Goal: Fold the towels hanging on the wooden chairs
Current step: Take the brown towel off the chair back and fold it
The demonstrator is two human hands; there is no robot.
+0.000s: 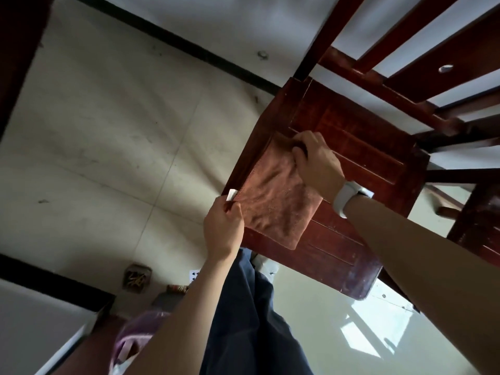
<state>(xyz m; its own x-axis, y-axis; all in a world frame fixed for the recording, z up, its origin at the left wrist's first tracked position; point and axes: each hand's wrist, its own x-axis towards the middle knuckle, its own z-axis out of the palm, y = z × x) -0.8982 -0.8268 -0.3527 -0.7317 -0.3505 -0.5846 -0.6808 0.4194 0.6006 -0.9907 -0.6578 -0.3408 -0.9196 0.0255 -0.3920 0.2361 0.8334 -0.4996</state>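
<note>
Two bare forearms reach forward from the bottom edge, above dark blue trousers and a pale shoe on the tiled floor. Left hand is curled at the near left corner of an orange-brown towel, pinching that corner together with a small white tag between thumb and fingers. Right hand, with a white wristband on the wrist, has its fingers bent down onto the towel's far edge, pinching or pressing the cloth there; which of the two I cannot tell. That towel lies folded and mostly flat on the seat of a dark red wooden chair, along the seat's left side, with its near corner reaching almost to the front edge. Beyond the seat rise the chair's back slats. Off to the right, part of a second wooden chair shows. Down left, a pink plastic bag and a small box sit on the floor.
</note>
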